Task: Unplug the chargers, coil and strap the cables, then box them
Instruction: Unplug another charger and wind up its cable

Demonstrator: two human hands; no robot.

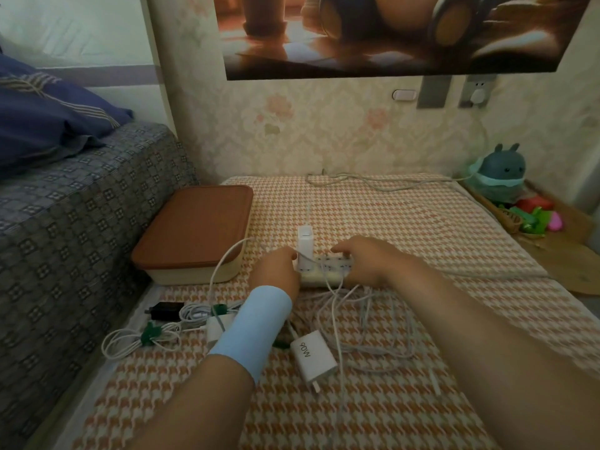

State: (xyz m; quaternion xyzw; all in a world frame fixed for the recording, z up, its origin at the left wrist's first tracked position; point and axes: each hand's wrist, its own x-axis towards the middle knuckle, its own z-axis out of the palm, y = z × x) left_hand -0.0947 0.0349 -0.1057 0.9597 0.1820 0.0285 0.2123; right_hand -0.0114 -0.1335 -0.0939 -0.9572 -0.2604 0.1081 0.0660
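White loose cable [363, 323] and an unplugged charger [312, 359] lie nearest, uncoiled; two strapped coils [152, 332] sit by the mat's left edge. Beyond, the left hand [276, 271] grips the last plugged charger [305, 251], the right hand [363, 261] presses the strip [328, 271]. The box [194, 232] is closed.

Left hand [276, 271] hides power strip [328, 269] left end and charger [305, 248] base; grip unclear. Poster [389, 34] cropped by top edge.
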